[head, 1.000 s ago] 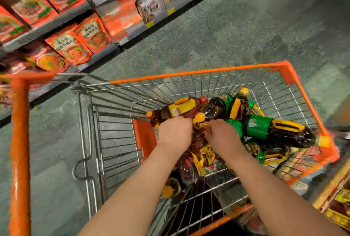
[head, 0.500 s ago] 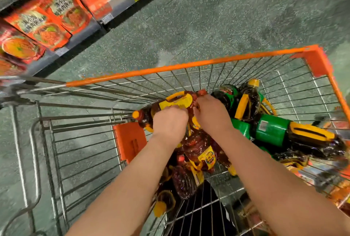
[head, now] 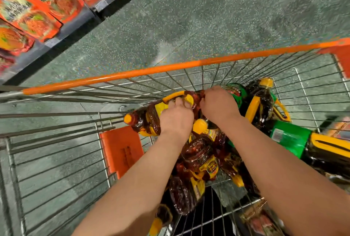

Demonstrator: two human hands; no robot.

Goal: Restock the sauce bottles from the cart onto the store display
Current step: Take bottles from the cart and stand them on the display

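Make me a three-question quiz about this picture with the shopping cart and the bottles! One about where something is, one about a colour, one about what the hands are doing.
1. Where do the sauce bottles lie?
A. on the floor
B. in the cart
C. on the shelf

2. What colour is the cap of the bottle under the left hand?
A. yellow
B. blue
C. white

3. What are the two hands doing?
A. hanging at the person's sides
B. pushing the cart's bar
C. holding one bottle lying on its side

Answers:
1 B, the bottles are piled inside the wire basket.
2 A, the cap at the bottle's left end is yellow.
3 C, the left hand and the right hand both curl fingers round the top bottle.
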